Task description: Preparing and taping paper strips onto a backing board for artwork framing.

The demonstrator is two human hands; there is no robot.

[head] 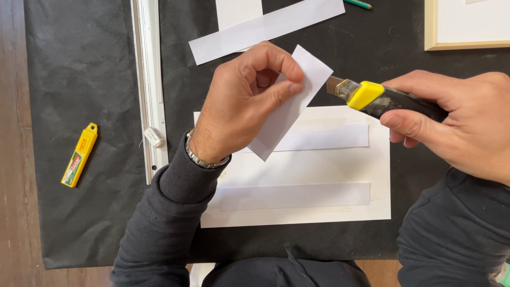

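Underneath everything lies a black mat (85, 69) spread over a wooden table (10, 159), and near the mat's middle, toward its near edge, sits a white sheet (297, 170) with two paler strips taped or laid across it. A long metal ruler (150, 79) runs from the far edge down the mat's left half, with a small white block touching its near end. Another white strip (265, 29) lies aslant near the far edge, and the corner of a wooden frame (462, 26) shows at the far right corner. A yellow blade case (79, 155) rests well apart toward the mat's left edge. Above the sheet, the left hand (239, 103) pinches a small paper slip (289, 103) between thumb and forefinger, holding it up off the mat; its long axis tilts from upper right down to lower left. The slip is plain white, rectangular and flat, with clean edges. The right hand (462, 122) is closed around a knife (382, 98) with a black body and a yellow slider, its blade end pointing left at the slip's upper right edge, just beside it or touching; I cannot tell which. The knife lies roughly level, crossing the slip's axis at an angle, with the slip directly left of the blade.
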